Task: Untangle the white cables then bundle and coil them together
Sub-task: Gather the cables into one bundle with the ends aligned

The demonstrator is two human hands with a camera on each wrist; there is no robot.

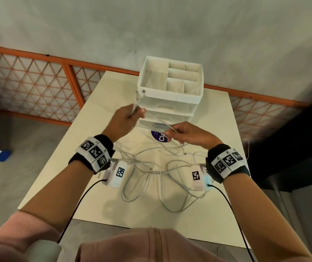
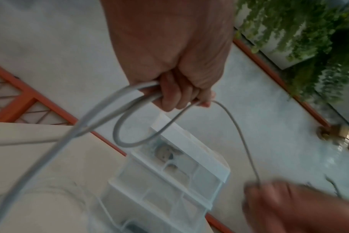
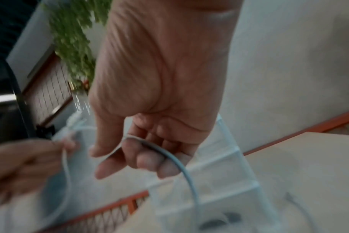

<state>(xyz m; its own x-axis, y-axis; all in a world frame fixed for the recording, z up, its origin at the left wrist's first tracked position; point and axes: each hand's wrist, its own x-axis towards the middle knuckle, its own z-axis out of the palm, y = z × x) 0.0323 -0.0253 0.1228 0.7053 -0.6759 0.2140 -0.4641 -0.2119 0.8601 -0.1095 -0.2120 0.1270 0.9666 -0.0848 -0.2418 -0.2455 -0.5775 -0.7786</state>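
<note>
From the head camera, the left hand [image 1: 126, 118] is raised in a fist gripping a strand of the white cables [image 1: 151, 169], and the right hand [image 1: 185, 134] pinches another stretch just in front of the white drawer organiser [image 1: 170, 86]; most of the cables lie in a loose tangle on the tabletop [image 1: 217, 129] between the wrists. The left wrist view shows the left hand's fingers [image 2: 175, 94] curled round a small loop of cable [image 2: 125, 138], a strand arcing to the blurred right hand. In the right wrist view, the right hand's fingers [image 3: 149, 159] curl over a cable that drops toward the tabletop.
</note>
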